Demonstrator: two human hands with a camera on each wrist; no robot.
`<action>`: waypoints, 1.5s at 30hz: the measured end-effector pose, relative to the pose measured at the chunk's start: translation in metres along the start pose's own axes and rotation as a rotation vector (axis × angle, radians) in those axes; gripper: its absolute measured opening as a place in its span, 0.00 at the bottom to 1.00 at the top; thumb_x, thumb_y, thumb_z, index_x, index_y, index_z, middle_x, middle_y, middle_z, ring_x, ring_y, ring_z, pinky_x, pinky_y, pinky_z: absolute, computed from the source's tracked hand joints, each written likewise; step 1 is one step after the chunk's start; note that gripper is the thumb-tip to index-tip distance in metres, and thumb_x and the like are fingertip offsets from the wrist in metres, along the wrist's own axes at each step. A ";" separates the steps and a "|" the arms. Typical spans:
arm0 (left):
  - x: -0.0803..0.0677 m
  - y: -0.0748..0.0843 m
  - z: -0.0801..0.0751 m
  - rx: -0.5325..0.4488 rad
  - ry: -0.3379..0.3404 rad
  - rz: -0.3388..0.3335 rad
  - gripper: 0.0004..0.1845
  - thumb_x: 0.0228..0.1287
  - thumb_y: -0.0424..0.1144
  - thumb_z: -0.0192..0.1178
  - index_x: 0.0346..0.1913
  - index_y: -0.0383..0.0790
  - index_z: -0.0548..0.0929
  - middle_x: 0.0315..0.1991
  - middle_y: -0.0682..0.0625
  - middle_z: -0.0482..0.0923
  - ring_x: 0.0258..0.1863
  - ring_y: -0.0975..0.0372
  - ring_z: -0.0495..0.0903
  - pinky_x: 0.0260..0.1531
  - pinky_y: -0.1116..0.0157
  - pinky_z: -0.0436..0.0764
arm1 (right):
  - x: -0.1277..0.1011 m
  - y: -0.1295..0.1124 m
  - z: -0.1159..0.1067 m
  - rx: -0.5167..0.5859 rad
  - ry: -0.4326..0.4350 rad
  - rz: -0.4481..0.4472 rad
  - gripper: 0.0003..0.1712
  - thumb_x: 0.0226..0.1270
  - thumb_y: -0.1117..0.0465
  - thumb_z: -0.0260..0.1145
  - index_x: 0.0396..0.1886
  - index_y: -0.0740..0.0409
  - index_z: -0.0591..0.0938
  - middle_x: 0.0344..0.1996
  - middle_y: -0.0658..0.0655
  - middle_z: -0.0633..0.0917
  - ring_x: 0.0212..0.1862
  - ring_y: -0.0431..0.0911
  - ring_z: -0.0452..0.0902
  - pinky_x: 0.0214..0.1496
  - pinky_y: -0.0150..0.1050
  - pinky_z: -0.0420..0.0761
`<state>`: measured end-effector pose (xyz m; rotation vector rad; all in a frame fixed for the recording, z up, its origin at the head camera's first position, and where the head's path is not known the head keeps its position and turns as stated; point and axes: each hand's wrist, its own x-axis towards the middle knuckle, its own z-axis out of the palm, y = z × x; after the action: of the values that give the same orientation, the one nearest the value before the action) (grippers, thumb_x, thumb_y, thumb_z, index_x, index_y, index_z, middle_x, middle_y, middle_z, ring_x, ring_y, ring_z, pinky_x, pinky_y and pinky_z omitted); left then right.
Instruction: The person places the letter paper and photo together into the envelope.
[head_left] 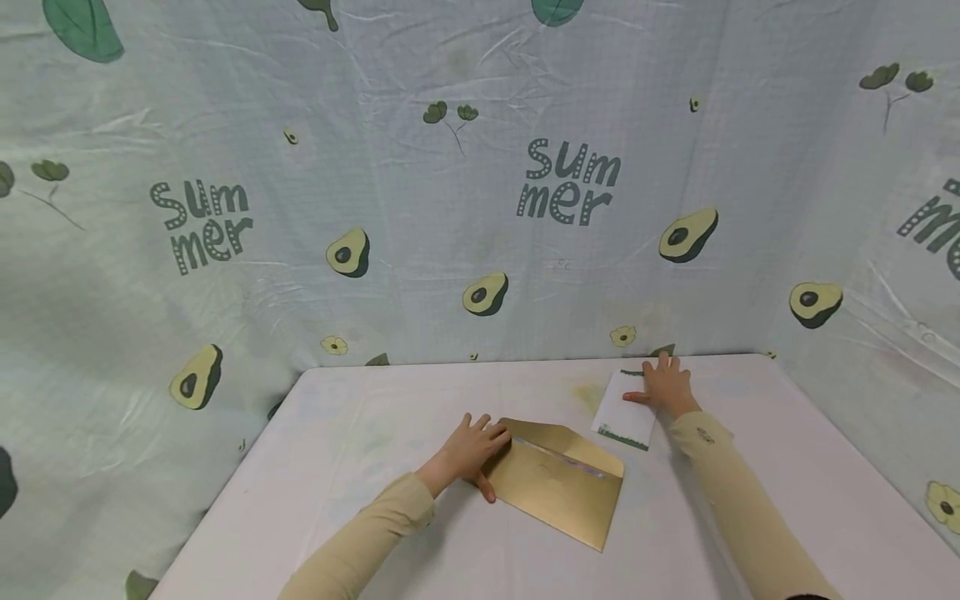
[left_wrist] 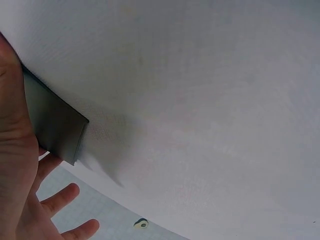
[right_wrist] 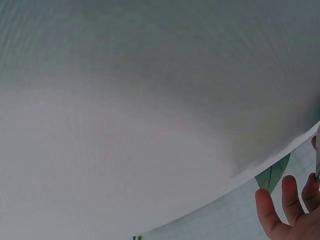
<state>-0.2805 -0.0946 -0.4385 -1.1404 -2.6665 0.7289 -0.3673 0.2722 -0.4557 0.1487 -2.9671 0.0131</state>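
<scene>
The left hand [head_left: 471, 452] lies flat on the near-left corner of a gold envelope [head_left: 561, 482], its fingers straight and slightly spread over the paper, the thumb stretched along the envelope's lower left edge. The envelope rests on the white table [head_left: 375, 433] directly to the right of that hand, running away from it at a slant toward the person, with its flap open and a pale strip showing along the fold. In the left wrist view the envelope [left_wrist: 55, 125] shows as a dark corner tucked under the palm of the left hand [left_wrist: 20, 150], with the fingers [left_wrist: 60, 197] extended past the table edge. The right hand [head_left: 663, 385] lies farther off, near the back edge of the table, fingers straight and pressed down on a small white card [head_left: 622, 417] with a green border; most of the card sticks out to the left of that hand, towards the envelope. Card and envelope lie near each other but apart, between the two hands. In the right wrist view only straight fingertips [right_wrist: 272, 210] show at the table's edge. Behind the table hangs a pale cloth [head_left: 480, 167] printed with avocados.
</scene>
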 end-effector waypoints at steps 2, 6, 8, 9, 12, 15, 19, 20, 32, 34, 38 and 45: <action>0.000 0.000 0.000 -0.008 0.003 0.001 0.59 0.21 0.80 0.52 0.62 0.50 0.62 0.60 0.56 0.66 0.57 0.58 0.66 0.51 0.53 0.71 | 0.000 -0.001 -0.005 -0.007 -0.002 -0.002 0.48 0.44 0.34 0.64 0.53 0.71 0.70 0.46 0.78 0.66 0.48 0.71 0.64 0.40 0.63 0.71; 0.000 -0.001 0.000 -0.013 0.017 0.002 0.58 0.20 0.80 0.53 0.61 0.50 0.64 0.59 0.56 0.67 0.56 0.58 0.66 0.50 0.53 0.71 | 0.003 -0.002 -0.015 0.005 -0.002 -0.015 0.44 0.45 0.40 0.67 0.55 0.66 0.69 0.48 0.80 0.66 0.50 0.72 0.63 0.41 0.62 0.71; 0.000 -0.002 0.000 -0.013 0.020 0.003 0.58 0.20 0.80 0.53 0.61 0.50 0.64 0.59 0.56 0.67 0.56 0.58 0.66 0.50 0.53 0.72 | 0.004 -0.001 -0.019 0.027 -0.011 -0.018 0.41 0.46 0.43 0.68 0.54 0.65 0.69 0.49 0.81 0.66 0.51 0.72 0.62 0.41 0.61 0.71; -0.001 -0.002 0.000 -0.011 0.017 0.002 0.58 0.20 0.80 0.53 0.61 0.50 0.64 0.59 0.56 0.67 0.56 0.58 0.66 0.50 0.53 0.72 | 0.005 0.000 -0.020 0.043 -0.016 -0.018 0.38 0.47 0.45 0.68 0.53 0.65 0.70 0.49 0.81 0.66 0.51 0.72 0.62 0.40 0.61 0.72; -0.001 -0.002 0.000 -0.004 0.011 0.002 0.58 0.20 0.80 0.53 0.61 0.50 0.63 0.59 0.56 0.67 0.57 0.58 0.66 0.50 0.54 0.71 | 0.007 0.005 -0.022 0.122 -0.039 -0.003 0.31 0.50 0.50 0.68 0.50 0.64 0.72 0.49 0.78 0.69 0.50 0.71 0.63 0.38 0.60 0.73; -0.001 -0.001 0.000 -0.008 0.007 0.005 0.58 0.21 0.80 0.53 0.62 0.50 0.63 0.60 0.56 0.66 0.57 0.58 0.66 0.50 0.54 0.71 | 0.010 0.014 -0.020 0.220 -0.057 0.015 0.27 0.52 0.55 0.67 0.50 0.63 0.73 0.48 0.75 0.73 0.50 0.70 0.67 0.38 0.59 0.74; -0.001 -0.001 0.001 -0.011 0.007 0.004 0.58 0.21 0.80 0.53 0.61 0.50 0.63 0.60 0.56 0.66 0.57 0.58 0.66 0.51 0.54 0.71 | 0.010 0.024 -0.022 0.348 -0.059 0.011 0.25 0.56 0.57 0.64 0.51 0.65 0.73 0.50 0.73 0.74 0.49 0.67 0.70 0.42 0.57 0.73; -0.001 -0.001 0.001 -0.009 0.005 0.003 0.58 0.22 0.80 0.53 0.61 0.50 0.63 0.60 0.56 0.66 0.57 0.58 0.66 0.51 0.54 0.71 | 0.009 0.025 -0.024 0.379 -0.054 0.005 0.25 0.57 0.57 0.63 0.51 0.66 0.73 0.50 0.73 0.74 0.48 0.67 0.71 0.43 0.56 0.73; 0.001 0.000 0.002 0.001 0.013 0.005 0.58 0.21 0.81 0.52 0.61 0.51 0.63 0.59 0.57 0.66 0.56 0.58 0.66 0.50 0.54 0.71 | -0.008 0.056 -0.043 0.730 -0.106 0.042 0.25 0.65 0.56 0.54 0.53 0.72 0.71 0.34 0.68 0.81 0.27 0.49 0.77 0.29 0.43 0.78; 0.001 0.000 0.003 0.004 0.011 0.003 0.58 0.21 0.81 0.52 0.61 0.51 0.63 0.60 0.57 0.66 0.57 0.58 0.66 0.50 0.54 0.71 | -0.011 0.061 -0.045 0.767 -0.131 0.068 0.27 0.65 0.53 0.54 0.54 0.71 0.71 0.37 0.68 0.81 0.28 0.47 0.78 0.31 0.43 0.79; 0.001 -0.001 0.003 0.009 0.016 0.000 0.59 0.20 0.81 0.51 0.61 0.51 0.63 0.60 0.57 0.66 0.57 0.58 0.66 0.50 0.54 0.71 | -0.019 0.066 -0.049 0.845 -0.183 0.090 0.31 0.65 0.49 0.53 0.58 0.70 0.67 0.44 0.69 0.78 0.29 0.39 0.77 0.34 0.40 0.78; 0.001 0.000 0.003 -0.003 0.019 0.003 0.59 0.20 0.81 0.52 0.62 0.50 0.63 0.60 0.56 0.66 0.57 0.58 0.66 0.50 0.54 0.72 | -0.037 0.074 -0.054 1.011 -0.234 0.074 0.33 0.67 0.49 0.51 0.60 0.71 0.60 0.37 0.47 0.76 0.31 0.32 0.76 0.37 0.36 0.76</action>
<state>-0.2822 -0.0955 -0.4409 -1.1467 -2.6516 0.7115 -0.3288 0.3500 -0.4086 0.1621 -2.8548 1.5757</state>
